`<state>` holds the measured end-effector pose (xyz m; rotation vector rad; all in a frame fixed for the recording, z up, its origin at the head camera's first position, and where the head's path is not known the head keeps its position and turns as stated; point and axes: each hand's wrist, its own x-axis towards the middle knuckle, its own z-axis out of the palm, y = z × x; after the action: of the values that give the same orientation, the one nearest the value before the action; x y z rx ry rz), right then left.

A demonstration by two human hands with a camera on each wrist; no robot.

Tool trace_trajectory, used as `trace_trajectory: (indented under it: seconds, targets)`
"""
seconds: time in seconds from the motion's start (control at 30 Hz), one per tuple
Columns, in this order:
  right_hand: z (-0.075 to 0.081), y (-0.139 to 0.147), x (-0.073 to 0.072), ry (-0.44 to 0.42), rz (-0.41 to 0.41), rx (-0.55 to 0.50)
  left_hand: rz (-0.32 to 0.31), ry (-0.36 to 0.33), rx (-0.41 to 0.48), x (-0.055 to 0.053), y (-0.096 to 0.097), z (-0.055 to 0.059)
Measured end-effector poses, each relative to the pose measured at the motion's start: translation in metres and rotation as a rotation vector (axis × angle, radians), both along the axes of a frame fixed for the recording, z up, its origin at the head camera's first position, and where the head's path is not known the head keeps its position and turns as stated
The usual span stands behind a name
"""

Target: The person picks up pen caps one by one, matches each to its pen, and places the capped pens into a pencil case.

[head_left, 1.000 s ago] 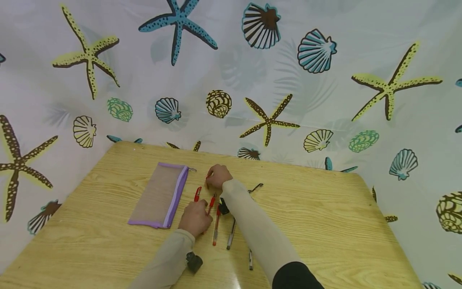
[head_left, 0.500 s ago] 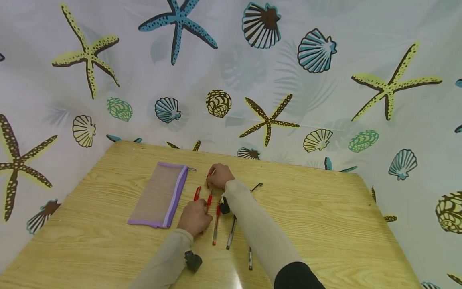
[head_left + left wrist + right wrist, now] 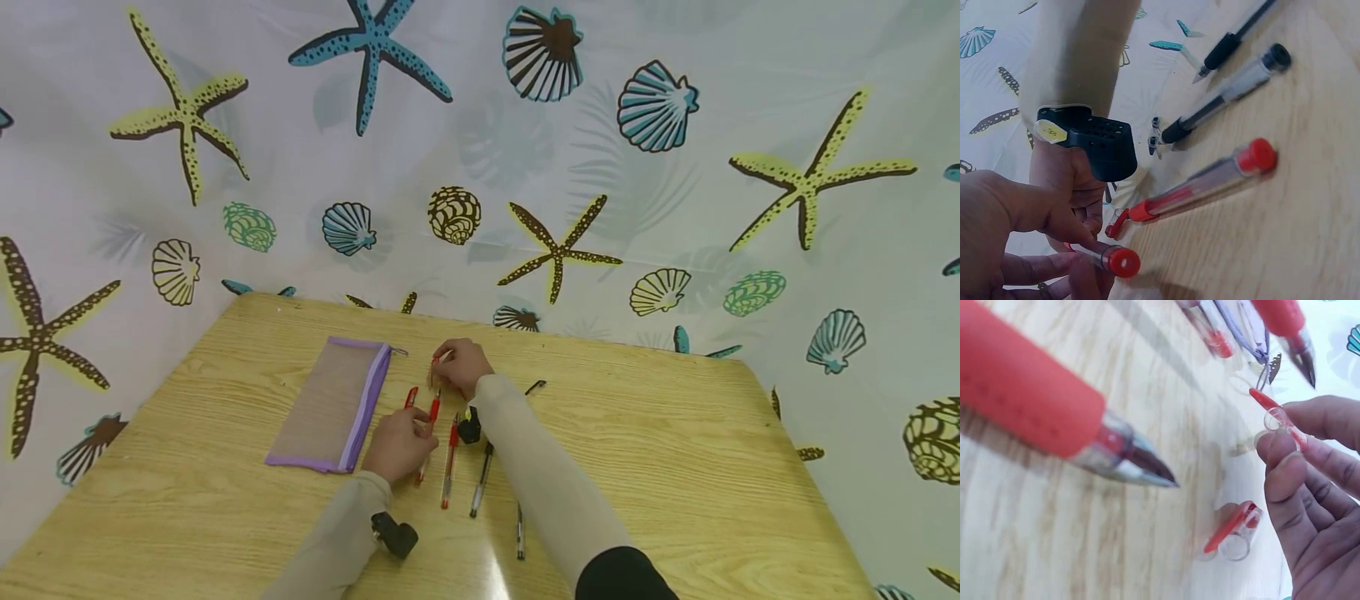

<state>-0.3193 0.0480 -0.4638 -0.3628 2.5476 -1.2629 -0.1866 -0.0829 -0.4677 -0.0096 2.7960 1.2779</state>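
Observation:
My left hand (image 3: 396,446) pinches an uncapped red gel pen (image 3: 434,410) by its barrel, tip pointing away from me. Just beyond that tip, my right hand (image 3: 462,367) holds a clear and red pen cap (image 3: 1277,422) between thumb and fingers; cap and pen tip are apart. A second uncapped red pen (image 3: 449,471) lies to the right of the left hand. Its red grip and tip fill the near left of the right wrist view. Another loose red cap (image 3: 1235,531) rests on the table there. Partly behind the left hand lies a third red pen (image 3: 411,397).
A mesh pouch (image 3: 330,408) with purple edging lies flat to the left. Two uncapped black pens, one nearer (image 3: 482,483) and one further right (image 3: 521,533), lie by the right forearm. A black pen cap (image 3: 536,387) is beyond it. A patterned cloth (image 3: 555,167) hangs behind the table.
My left hand has shifted slightly left, swinging its pen tip left towards the cap. My right hand has moved a little to the right with the cap.

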Motion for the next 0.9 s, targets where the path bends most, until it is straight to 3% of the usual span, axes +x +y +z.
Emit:
trace_trajectory:
  seconds: [0.23, 0.43, 0.57, 0.73, 0.9]
  targets:
    - [-0.003, 0.008, -0.003, -0.017, 0.012, -0.065, 0.018, -0.073, 0.097, 0.001, -0.003, 0.007]
    - [-0.003, 0.011, -0.001, -0.032, 0.014, -0.141, 0.025, -0.077, 0.153, 0.003, -0.004, 0.01]
    - [-0.004, 0.011, 0.001, -0.033, 0.012, -0.174, 0.022, -0.09, 0.241, 0.005, -0.005, 0.011]
    - [-0.001, 0.012, 0.006, -0.025, 0.001, -0.21, 0.019, -0.125, 0.347, 0.005, -0.006, 0.009]
    - [0.006, 0.014, 0.015, -0.01, -0.007, -0.235, 0.021, -0.13, 0.375, 0.004, -0.008, 0.008]
